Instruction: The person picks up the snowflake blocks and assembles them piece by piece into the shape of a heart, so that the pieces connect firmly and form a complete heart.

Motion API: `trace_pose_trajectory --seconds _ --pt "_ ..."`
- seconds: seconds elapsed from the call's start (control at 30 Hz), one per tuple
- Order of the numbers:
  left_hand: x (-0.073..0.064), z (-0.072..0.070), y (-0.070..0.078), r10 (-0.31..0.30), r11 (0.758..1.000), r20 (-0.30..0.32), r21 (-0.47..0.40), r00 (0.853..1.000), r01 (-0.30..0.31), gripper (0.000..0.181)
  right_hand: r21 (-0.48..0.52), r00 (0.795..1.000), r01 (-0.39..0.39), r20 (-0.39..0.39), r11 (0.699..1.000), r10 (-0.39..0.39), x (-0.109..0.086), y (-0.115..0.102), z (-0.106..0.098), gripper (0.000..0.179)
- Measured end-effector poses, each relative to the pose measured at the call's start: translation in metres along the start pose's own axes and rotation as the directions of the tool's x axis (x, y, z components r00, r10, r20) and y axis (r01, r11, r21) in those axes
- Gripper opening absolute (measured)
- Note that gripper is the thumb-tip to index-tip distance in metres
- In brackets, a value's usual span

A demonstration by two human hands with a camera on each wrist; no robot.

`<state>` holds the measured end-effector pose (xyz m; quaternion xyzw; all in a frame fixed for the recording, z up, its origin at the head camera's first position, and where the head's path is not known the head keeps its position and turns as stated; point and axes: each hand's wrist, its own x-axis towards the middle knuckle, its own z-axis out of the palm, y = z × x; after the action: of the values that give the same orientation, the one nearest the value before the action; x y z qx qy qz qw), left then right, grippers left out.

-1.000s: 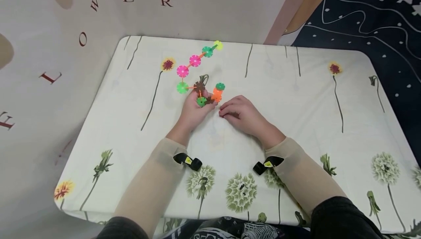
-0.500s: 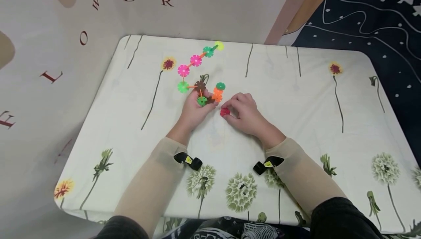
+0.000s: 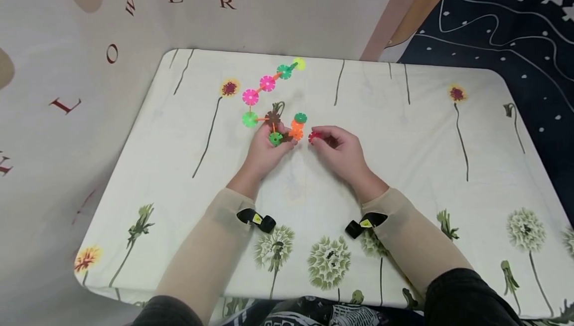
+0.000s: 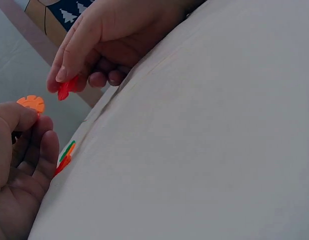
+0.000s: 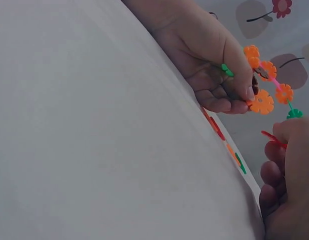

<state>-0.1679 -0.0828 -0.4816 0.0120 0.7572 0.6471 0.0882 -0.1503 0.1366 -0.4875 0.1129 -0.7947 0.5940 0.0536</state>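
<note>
In the head view my left hand (image 3: 264,154) grips a linked chain of plastic snowflake discs near a brown disc (image 3: 272,117) and a small green disc (image 3: 275,139). From there the chain runs past a light green disc (image 3: 249,119) and pink discs (image 3: 250,97) to a yellow one (image 3: 299,63). An orange disc (image 3: 296,132) with a dark green one (image 3: 300,117) stands at the fingertips. My right hand (image 3: 341,154) pinches a red snowflake disc (image 3: 314,137) between thumb and finger, apart from the chain. In the left wrist view that red disc (image 4: 66,90) appears nearly edge-on.
A white cloth with printed flowers (image 3: 329,262) covers the table. Behind it rises a pale wall (image 3: 287,22) with printed letters; a dark curtain with tree prints (image 3: 506,32) hangs at the right. Low in the right wrist view, several red, orange and green pieces (image 5: 237,157) appear edge-on.
My right hand has turned and shifted slightly right and away from me; the red disc, mostly hidden at first, now shows upright at its fingertips. The left hand and chain stay nearly still.
</note>
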Motion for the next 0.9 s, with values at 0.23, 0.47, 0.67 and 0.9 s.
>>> trace_pose_trajectory --seconds 0.23,0.47,0.67,0.9 --pt "-0.0003 0.0010 0.0005 -0.023 1.000 0.009 0.002 1.000 0.023 0.033 0.106 0.998 0.055 -0.041 0.993 -0.051 0.0000 0.0004 0.0000 0.037" --pt "-0.0004 0.0012 0.0018 -0.014 1.000 0.027 0.020 1.000 0.013 0.032 0.174 0.997 0.036 -0.070 0.984 -0.024 0.0006 -0.0027 -0.0008 0.034" --pt "-0.0011 0.0002 0.0023 0.025 0.999 0.043 0.022 0.999 -0.026 0.030 0.213 0.999 0.017 -0.034 0.977 -0.010 -0.0003 -0.0027 0.0003 0.028" --pt "-0.0013 0.0000 -0.0001 0.061 0.997 0.060 0.049 0.996 -0.064 0.028 0.205 1.000 -0.002 0.001 0.979 0.002 -0.0014 -0.0035 -0.0004 0.029"
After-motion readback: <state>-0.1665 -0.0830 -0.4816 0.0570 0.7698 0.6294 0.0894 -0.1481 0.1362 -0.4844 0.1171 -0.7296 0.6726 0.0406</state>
